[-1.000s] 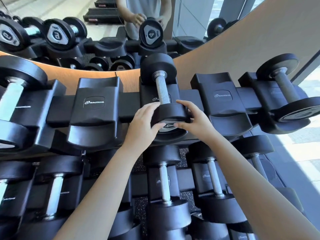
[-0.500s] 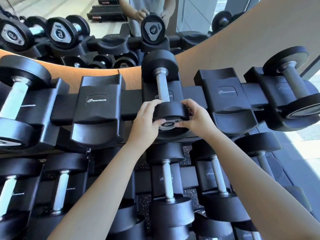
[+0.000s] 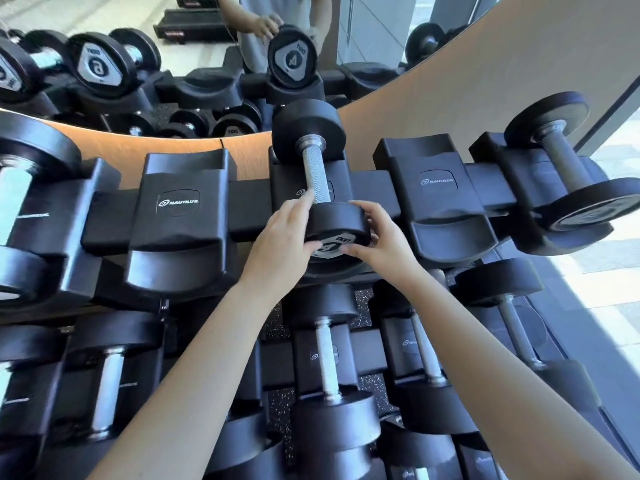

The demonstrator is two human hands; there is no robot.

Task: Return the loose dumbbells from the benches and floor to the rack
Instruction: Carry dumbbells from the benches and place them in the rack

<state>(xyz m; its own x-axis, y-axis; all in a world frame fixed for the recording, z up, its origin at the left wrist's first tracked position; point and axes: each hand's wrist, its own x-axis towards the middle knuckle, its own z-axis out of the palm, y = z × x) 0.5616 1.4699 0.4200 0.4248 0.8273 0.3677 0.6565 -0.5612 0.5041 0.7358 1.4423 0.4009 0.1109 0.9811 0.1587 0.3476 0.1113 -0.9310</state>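
Observation:
A small black dumbbell (image 3: 316, 168) with a knurled steel handle lies in the middle saddle of the black rack's top row (image 3: 372, 183). Its far head rests in the saddle's back. My left hand (image 3: 280, 237) and my right hand (image 3: 384, 240) both grip the near head from either side, thumbs on its end plate. An empty saddle (image 3: 178, 202) sits to the left of it and another empty saddle (image 3: 438, 181) to the right.
Larger dumbbells sit at the top row's far left (image 3: 20, 188) and far right (image 3: 568, 171). The lower row holds several dumbbells (image 3: 327, 355). A mirror (image 3: 194, 60) above a curved wooden panel (image 3: 460, 84) reflects the rack and a person. Bright floor lies at the right.
Both hands stay on the dumbbell's near head, and their fingers have shifted slightly around it. The dumbbell remains in the middle saddle. The view has drifted a little.

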